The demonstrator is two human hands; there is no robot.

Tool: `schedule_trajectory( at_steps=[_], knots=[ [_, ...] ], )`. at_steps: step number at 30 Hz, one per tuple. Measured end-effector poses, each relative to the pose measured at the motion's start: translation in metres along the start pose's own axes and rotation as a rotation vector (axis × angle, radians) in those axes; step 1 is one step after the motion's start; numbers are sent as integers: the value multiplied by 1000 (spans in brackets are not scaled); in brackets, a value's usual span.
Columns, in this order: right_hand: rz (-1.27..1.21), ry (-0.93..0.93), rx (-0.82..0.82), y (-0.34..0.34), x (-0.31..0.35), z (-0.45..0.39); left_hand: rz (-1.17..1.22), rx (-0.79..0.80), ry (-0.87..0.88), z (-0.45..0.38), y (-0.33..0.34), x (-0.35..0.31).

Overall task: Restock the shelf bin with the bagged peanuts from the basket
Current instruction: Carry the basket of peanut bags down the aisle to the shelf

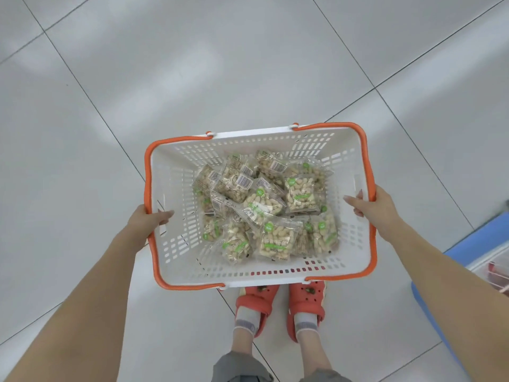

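Observation:
A white slotted basket [176,244] with orange handles hangs in front of me over the tiled floor. Several clear bags of peanuts [264,208] with green labels lie heaped on its bottom. My left hand [150,219] grips the basket's left rim, thumb inside the wall. My right hand [373,206] grips the right rim the same way, thumb lying over the edge. The shelf bin is out of view.
Pale grey floor tiles spread all around. My feet in orange clogs [278,307] stand just below the basket. A blue-edged fixture [468,244] with something clear and red inside juts in at the right edge.

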State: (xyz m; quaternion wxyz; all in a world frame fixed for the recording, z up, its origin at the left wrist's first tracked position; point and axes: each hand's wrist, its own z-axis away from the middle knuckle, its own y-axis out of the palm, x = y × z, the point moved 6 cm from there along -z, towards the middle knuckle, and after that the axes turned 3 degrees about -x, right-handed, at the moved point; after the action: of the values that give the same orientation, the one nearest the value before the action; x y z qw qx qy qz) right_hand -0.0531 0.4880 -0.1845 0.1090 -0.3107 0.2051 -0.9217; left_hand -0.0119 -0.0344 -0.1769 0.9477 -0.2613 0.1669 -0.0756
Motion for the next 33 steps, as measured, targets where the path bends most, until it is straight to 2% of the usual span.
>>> schedule_trajectory(
  at_steps=[8,13,25,29,33],
  knots=[
    [12,8,-79,-32,3,39,-78,-84,131,55,-19,-24],
    [25,-14,-129,-79,42,106,-263,-117,302,133,-64,-92],
    [-31,-176,-331,-250,226,327,-245,-266,614,397,-218,-261],
    [-105,-188,-416,-298,253,375,-255,-268,741,457,-238,-321],
    [-175,-188,-459,-334,264,392,-293,-214,855,484,-231,-374]
  ],
)
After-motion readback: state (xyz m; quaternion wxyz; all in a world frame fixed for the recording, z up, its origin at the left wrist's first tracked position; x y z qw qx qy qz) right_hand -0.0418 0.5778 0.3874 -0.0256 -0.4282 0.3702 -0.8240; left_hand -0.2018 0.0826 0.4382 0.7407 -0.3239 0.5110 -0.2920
